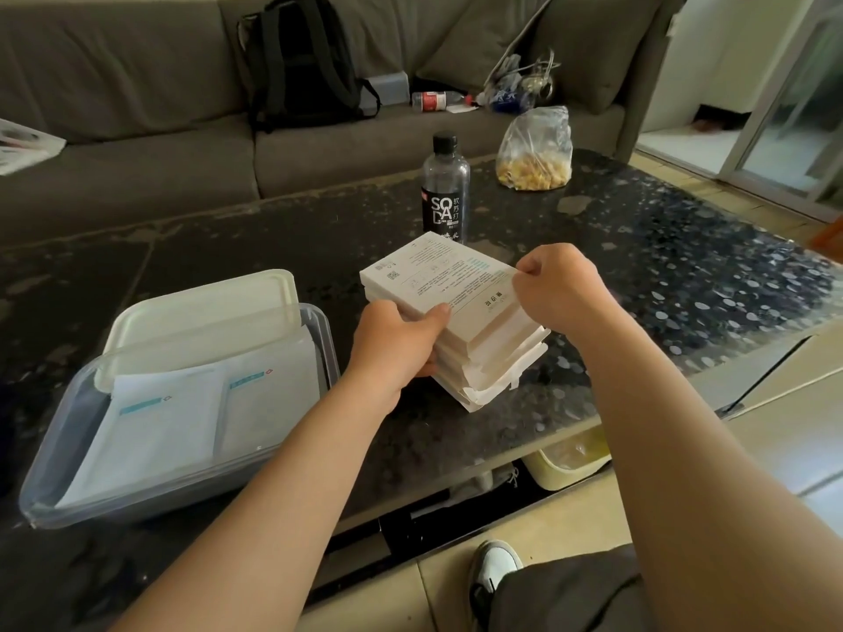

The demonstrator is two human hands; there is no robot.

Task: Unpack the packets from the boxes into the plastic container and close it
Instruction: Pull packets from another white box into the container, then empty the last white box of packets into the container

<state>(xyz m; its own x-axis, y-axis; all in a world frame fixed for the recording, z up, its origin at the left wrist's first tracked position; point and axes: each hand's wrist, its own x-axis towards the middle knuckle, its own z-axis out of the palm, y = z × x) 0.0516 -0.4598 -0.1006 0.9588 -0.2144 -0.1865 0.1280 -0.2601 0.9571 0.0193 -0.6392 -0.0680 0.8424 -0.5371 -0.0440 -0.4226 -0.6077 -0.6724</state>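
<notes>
Boxes [474, 348] stacked mid-tabletop [638, 248], top box [438, 275] in hand; unpacking looks partly done.
The left grip [397, 339] clasps the stack's near-left side, thumb on the top box, and the right grip [561, 285] pinches that box's right edge, probably to open it. The plastic container [54, 485] sits toward the tabletop's near left corner and holds at least two flat packets [155, 431]. Its lid [200, 312] lies tilted over the far part, unsealed. Lower boxes show loose flaps; whether they are emptied I cannot tell. Closing is left.
</notes>
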